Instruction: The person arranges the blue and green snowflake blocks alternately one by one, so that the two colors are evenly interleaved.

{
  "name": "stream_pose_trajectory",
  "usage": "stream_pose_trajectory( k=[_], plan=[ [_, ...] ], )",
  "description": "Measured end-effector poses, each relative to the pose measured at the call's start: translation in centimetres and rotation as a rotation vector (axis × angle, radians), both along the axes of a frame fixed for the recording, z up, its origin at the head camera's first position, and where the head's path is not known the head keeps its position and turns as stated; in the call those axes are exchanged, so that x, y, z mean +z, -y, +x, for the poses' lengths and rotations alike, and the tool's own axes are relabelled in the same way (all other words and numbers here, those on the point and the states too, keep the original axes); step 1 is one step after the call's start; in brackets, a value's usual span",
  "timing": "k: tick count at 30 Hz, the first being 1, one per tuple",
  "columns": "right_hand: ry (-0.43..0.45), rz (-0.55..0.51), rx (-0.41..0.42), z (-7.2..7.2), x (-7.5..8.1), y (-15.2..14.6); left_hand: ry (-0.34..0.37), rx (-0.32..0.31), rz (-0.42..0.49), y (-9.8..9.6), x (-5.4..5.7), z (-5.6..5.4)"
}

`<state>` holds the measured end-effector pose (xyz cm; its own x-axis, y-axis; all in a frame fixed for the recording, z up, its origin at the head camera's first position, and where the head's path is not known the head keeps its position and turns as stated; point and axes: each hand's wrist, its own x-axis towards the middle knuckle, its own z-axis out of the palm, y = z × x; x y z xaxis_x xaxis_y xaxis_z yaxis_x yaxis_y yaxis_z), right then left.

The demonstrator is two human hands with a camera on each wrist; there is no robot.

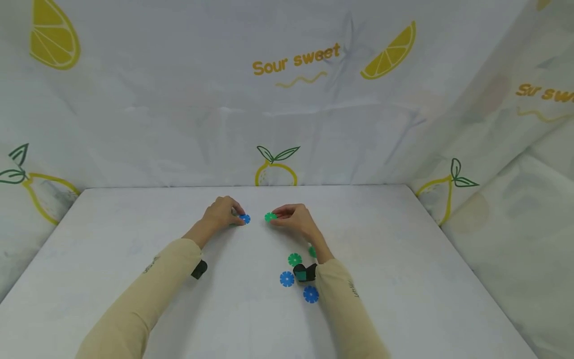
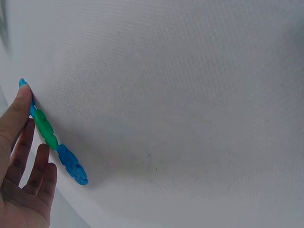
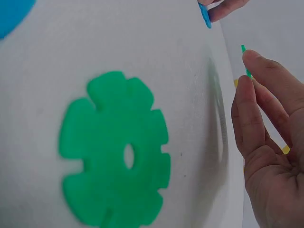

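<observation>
My left hand (image 1: 220, 212) pinches a blue notched plastic disc (image 1: 245, 218) between thumb and fingers. In the left wrist view this is a row of joined discs: one blue at the thumb, a green disc (image 2: 45, 129) in the middle, and another blue disc (image 2: 72, 165) at the end. Facing it, my right hand (image 1: 296, 218) pinches a single green notched disc (image 1: 270, 217) by its edge; the right wrist view shows this disc (image 3: 245, 59) edge-on between thumb and fingertips. A short gap separates the two hands' discs.
On the white table (image 1: 394, 279) near my right forearm lie two loose green discs (image 1: 294, 260), one partly behind the wrist, and two loose blue discs (image 1: 287, 278). A white cloth wall (image 1: 179, 134) with lemon prints rises behind the table's far edge.
</observation>
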<state>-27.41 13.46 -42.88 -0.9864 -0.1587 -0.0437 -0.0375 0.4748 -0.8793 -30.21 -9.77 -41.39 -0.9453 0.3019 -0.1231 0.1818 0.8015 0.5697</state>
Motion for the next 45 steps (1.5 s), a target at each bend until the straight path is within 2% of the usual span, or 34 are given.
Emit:
stream_pose_trajectory(
  k=[10,22,30,37,45],
  plan=[
    [0.040,-0.040,-0.026,-0.9,-0.1,1.4,-0.009,-0.010,0.005,0.0,-0.5,-0.3],
    [0.019,0.053,-0.013,-1.3,-0.1,2.5,-0.001,-0.004,-0.002,-0.3,-0.3,-0.2],
    [0.020,0.161,-0.027,-1.8,-0.2,3.2,0.012,0.007,-0.014,-0.3,0.0,-0.1],
    [0.003,0.237,-0.003,-2.2,-0.1,3.7,0.006,0.011,-0.006,-0.3,-0.1,-0.2],
    [0.029,0.204,0.023,-2.5,0.1,3.5,0.019,0.022,-0.023,-0.1,0.4,-0.1]
  ],
)
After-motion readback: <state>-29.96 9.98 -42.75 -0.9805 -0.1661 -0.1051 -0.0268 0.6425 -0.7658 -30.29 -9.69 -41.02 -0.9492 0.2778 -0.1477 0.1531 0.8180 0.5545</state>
